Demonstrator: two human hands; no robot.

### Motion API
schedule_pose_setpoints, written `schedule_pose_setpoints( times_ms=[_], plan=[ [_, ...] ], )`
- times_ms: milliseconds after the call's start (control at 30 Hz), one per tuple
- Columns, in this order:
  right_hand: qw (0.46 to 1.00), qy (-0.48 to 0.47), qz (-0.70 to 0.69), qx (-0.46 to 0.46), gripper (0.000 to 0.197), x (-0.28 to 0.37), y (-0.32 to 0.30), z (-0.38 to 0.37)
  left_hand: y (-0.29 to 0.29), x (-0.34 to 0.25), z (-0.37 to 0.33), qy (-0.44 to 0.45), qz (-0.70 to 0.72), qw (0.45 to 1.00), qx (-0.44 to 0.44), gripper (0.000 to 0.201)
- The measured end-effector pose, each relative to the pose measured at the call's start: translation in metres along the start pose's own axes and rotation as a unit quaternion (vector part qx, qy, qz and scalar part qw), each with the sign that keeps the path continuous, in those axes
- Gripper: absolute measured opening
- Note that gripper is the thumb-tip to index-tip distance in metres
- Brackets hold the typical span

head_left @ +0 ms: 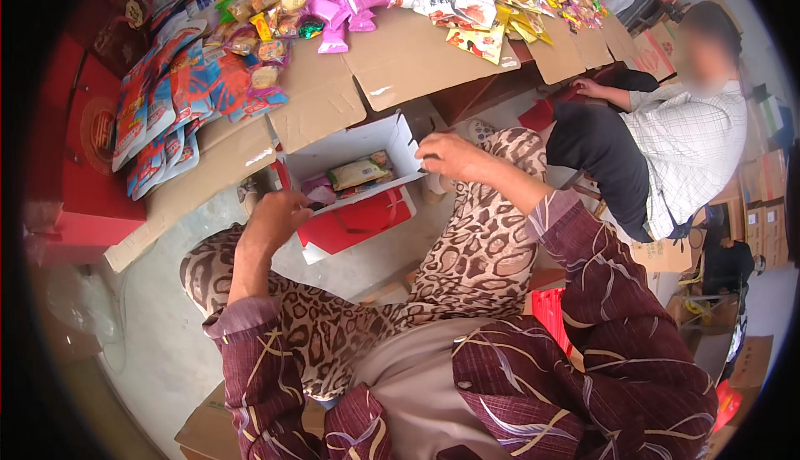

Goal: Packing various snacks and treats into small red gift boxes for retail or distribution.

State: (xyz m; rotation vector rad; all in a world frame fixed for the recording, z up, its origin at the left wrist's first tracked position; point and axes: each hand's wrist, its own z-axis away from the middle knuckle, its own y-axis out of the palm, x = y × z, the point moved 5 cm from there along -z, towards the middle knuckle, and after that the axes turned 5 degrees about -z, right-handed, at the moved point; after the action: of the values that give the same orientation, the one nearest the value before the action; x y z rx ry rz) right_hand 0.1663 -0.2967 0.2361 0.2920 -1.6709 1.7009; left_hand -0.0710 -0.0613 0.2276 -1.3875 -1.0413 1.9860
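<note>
Between my knees sits a lidless cardboard box, white inside and red outside (358,220). Several snack packets lie in it, among them a green-and-cream packet (357,173) on top. My left hand (273,222) is closed at the box's near left corner, its fingertips partly hidden against the edge. At the right side, my right hand (457,158) has its fingers bent over the box's white wall, gripping the rim.
Flattened cardboard (400,64) covers the table ahead, holding pink packets (333,2), yellow packets (483,42) and red-and-blue pouches (179,97). Red boxes (92,160) stand at left. Another person (683,147) sits at right. Cartons (762,202) are stacked behind them.
</note>
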Motion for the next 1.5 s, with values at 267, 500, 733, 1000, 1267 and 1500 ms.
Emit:
schedule_pose_setpoints(
  times_ms=[267, 500, 733, 1000, 1267, 1500],
  plan=[
    [0.996, 0.066, 0.035, 0.056, 0.02, 0.0, 0.017, 0.004, 0.016, -0.004, 0.015, -0.001, -0.065, 0.996, 0.062, 0.017],
    [0.975, 0.09, -0.109, -0.17, 0.033, -0.04, -0.007, -0.026, -0.005, 0.026, -0.001, -0.123, 0.058, 0.985, -0.102, 0.02],
    [0.906, 0.276, -0.314, -0.075, 0.041, -0.045, 0.016, -0.045, 0.032, 0.085, -0.034, -0.069, 0.226, 0.956, -0.172, 0.049],
    [0.862, 0.274, -0.424, -0.042, 0.052, -0.057, 0.042, -0.05, 0.049, 0.063, -0.047, -0.213, 0.407, 0.883, -0.09, 0.074],
    [0.832, 0.314, -0.455, -0.039, 0.087, -0.047, 0.039, -0.06, 0.045, 0.067, -0.044, -0.27, 0.452, 0.845, -0.095, 0.07],
    [0.854, 0.299, -0.42, -0.064, 0.066, -0.078, 0.061, -0.071, 0.054, 0.074, -0.049, -0.276, 0.407, 0.863, -0.117, 0.052]
  ],
)
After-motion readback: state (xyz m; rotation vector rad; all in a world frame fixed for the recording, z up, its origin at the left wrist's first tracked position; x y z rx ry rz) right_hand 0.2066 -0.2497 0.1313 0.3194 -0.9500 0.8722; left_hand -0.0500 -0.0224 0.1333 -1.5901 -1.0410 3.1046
